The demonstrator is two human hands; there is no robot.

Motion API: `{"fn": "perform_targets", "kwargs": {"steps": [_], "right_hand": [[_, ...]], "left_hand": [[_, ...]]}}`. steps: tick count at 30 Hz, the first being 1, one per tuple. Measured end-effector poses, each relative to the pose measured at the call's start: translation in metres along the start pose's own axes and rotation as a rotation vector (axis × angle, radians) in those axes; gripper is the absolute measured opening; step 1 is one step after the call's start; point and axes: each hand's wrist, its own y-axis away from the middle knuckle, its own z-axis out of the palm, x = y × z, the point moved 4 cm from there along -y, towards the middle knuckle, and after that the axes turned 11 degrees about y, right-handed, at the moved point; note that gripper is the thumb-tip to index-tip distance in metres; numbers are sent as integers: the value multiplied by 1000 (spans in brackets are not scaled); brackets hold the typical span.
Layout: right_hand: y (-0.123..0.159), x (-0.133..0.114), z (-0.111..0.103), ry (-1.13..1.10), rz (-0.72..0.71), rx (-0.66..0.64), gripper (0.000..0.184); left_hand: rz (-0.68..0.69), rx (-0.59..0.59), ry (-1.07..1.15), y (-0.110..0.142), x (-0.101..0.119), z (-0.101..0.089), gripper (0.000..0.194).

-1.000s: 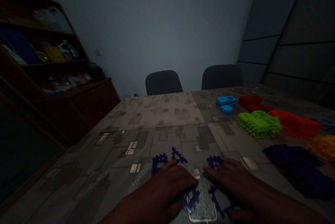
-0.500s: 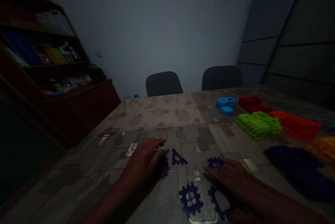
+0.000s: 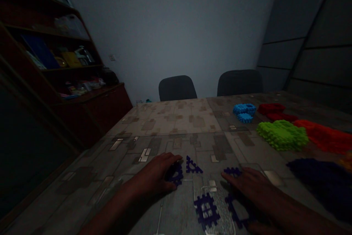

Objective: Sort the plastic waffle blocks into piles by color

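Several dark purple interlocking tiles lie on the patterned table in front of me. My left hand (image 3: 158,176) curls its fingers around a square purple tile (image 3: 175,174), with a triangular purple tile (image 3: 193,165) just to its right. My right hand (image 3: 251,187) lies flat with fingers stretched out, its fingertips touching a purple tile (image 3: 232,171) and its palm over another purple tile (image 3: 237,213). A square purple tile (image 3: 206,211) lies free between my hands.
Piles of tiles lie at the right: blue (image 3: 244,111), dark red (image 3: 272,110), green (image 3: 282,135), orange-red (image 3: 326,136), dark purple (image 3: 324,183). Two dark chairs (image 3: 177,87) stand at the far edge. A wooden shelf unit (image 3: 63,81) stands at the left.
My left hand moved from the near square tile out to the left and closed on the far square tile. The near tile now lies uncovered. The right hand stayed put.
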Motion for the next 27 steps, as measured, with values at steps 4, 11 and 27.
{"fn": "perform_targets", "kwargs": {"steps": [4,11,27], "right_hand": [[8,14,16,10,105,-93,96],[7,20,7,10,211,-162,87],[5,38,-20,107,198,30,98]], "left_hand": [[-15,-12,20,0,3,0,84],[77,-58,136,8,37,7,81],[465,25,360,-24,80,52,38]]}}
